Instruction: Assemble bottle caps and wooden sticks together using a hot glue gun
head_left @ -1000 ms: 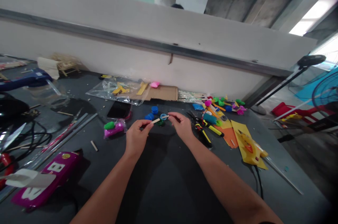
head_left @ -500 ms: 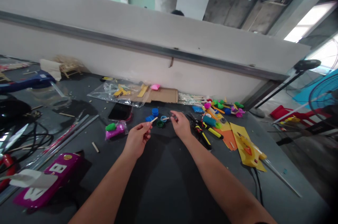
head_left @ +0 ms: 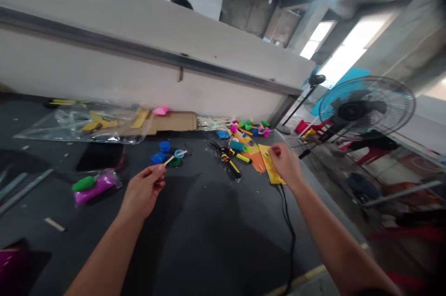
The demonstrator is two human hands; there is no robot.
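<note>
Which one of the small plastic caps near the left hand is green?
The dark green cap, just below the pale blue one; the others are blue.

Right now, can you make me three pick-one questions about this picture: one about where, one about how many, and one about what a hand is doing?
1. What is the right hand nearest to?
A) the standing fan
B) a yellow sheet
C) the pink clay bag

2. How many blue bottle caps lie near the tip of the small wooden stick?
A) one
B) five
C) two

3. What is the left hand doing?
A) pinching the stick
B) lying flat on the table
C) holding a cap

Answers:
1. B, its fingers are over the yellow sheet.
2. C, two caps lie there.
3. A, its fingertips hold the stick up.
</note>
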